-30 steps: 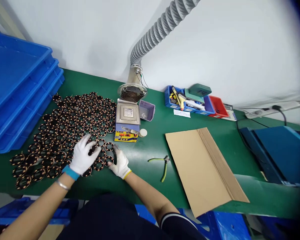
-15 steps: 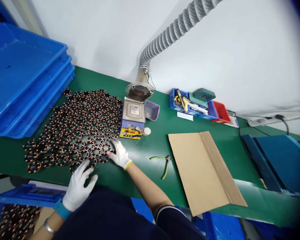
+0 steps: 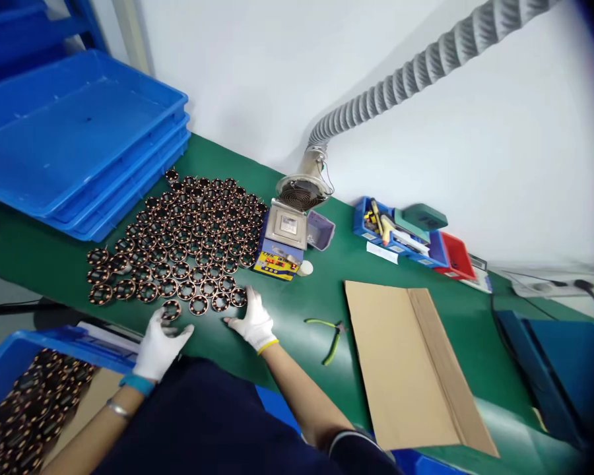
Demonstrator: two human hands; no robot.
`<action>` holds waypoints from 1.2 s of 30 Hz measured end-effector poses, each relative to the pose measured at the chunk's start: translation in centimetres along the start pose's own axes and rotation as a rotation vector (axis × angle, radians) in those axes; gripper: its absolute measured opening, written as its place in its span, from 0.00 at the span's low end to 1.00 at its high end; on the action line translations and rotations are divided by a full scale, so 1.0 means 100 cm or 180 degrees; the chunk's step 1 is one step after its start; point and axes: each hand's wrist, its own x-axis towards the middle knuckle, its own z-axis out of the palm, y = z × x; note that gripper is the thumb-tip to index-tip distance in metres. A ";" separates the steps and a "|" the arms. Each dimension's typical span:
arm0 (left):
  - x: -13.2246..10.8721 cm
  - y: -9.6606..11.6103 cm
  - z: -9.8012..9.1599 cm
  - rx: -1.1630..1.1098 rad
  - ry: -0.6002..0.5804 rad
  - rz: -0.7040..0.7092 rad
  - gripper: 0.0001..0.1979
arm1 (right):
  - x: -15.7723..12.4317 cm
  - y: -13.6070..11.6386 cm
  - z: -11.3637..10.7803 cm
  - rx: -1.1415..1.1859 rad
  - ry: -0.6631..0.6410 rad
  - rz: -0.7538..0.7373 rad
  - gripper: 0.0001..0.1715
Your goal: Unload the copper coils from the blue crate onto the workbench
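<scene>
Fanning open, white-gloved L hand [image 3: 159,346] is now touching copper-dotted black ring [image 3: 177,314] nr green tabletop [image 3: 287,323] front edge, having left packed rings [image 3: 193,246]; work's apparently shifting frontward. White-gloved R hand [image 3: 254,322], fingers apart, is flanking them.

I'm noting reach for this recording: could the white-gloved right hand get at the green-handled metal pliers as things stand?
Probably yes: only the green tabletop shows between the right hand and the pliers, which lie uncovered.
</scene>
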 end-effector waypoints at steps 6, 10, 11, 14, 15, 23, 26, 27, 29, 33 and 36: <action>0.007 0.008 0.035 -0.0500 -0.0225 -0.0102 0.36 | 0.030 0.000 0.001 0.0358 0.0242 0.0219 0.60; 0.010 0.014 0.043 -0.0871 -0.0495 0.0162 0.33 | 0.055 0.010 -0.004 0.1161 0.0747 0.0399 0.50; 0.011 0.015 0.044 -0.0919 -0.0583 0.0228 0.33 | 0.059 0.011 -0.003 0.1390 0.0775 0.0385 0.48; 0.013 0.019 0.050 -0.1025 -0.0750 0.0363 0.31 | 0.058 0.014 0.003 0.1964 0.0773 0.0315 0.43; 0.013 0.020 0.052 -0.1068 -0.0768 0.0390 0.31 | 0.052 0.017 0.007 0.2106 0.0819 0.0316 0.42; 0.015 0.012 0.049 -0.1313 -0.0603 0.0359 0.25 | -0.023 0.044 0.038 0.1267 0.0019 -0.0509 0.23; 0.015 0.014 0.047 -0.1401 -0.0629 0.0295 0.22 | -0.030 0.038 0.043 0.1241 0.0141 -0.0696 0.24; 0.013 0.014 0.045 -0.1442 -0.0608 0.0277 0.21 | -0.032 0.035 0.044 0.1290 0.0151 -0.0667 0.23; 0.007 0.010 0.038 -0.1519 -0.0484 0.0226 0.19 | -0.036 0.030 0.042 0.1226 -0.0147 -0.0778 0.18; -0.019 -0.018 0.006 -0.1689 -0.0081 0.0015 0.19 | -0.039 0.021 0.045 0.0735 -0.1169 -0.1401 0.23; -0.054 -0.058 -0.024 -0.1820 0.0369 -0.0283 0.20 | -0.032 0.016 0.058 0.0605 -0.0735 -0.1239 0.39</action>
